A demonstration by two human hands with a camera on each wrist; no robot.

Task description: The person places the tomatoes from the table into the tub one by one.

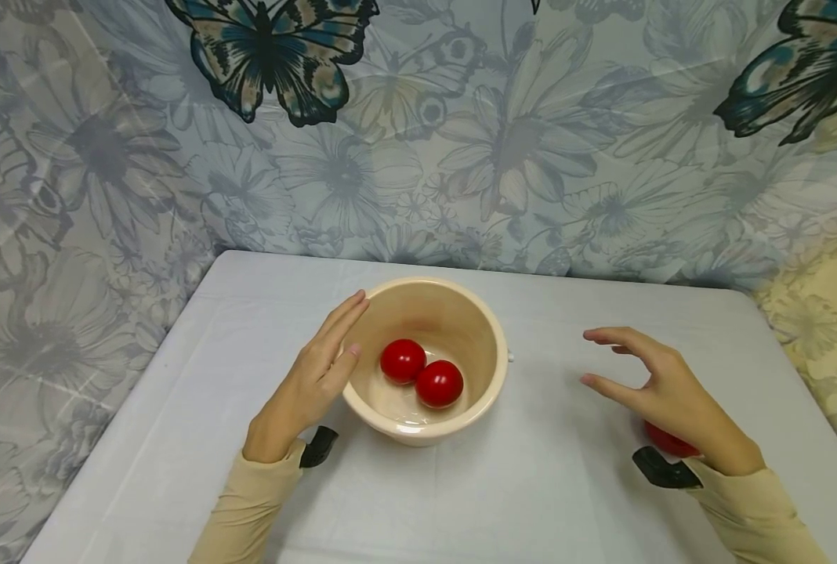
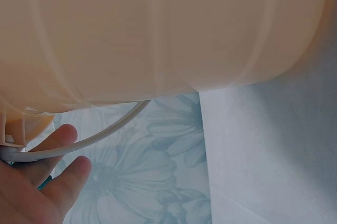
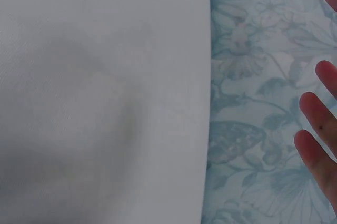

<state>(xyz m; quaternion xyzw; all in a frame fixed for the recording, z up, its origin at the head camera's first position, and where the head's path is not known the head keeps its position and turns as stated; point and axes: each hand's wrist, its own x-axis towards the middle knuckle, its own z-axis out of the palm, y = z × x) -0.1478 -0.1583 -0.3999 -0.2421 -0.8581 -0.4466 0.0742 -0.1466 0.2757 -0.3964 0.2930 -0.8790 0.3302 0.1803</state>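
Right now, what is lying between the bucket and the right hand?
In the head view, only bare white tabletop lies between the bucket and the right hand; the partly hidden red ball is outside that stretch.

Head view peers down and forward to the far edge of the table point(image 1: 524, 493); left-wrist view, tipped sideways, crowds the bucket point(image 1: 425, 313) both share; right-wrist view, also sideways, faces that edge.
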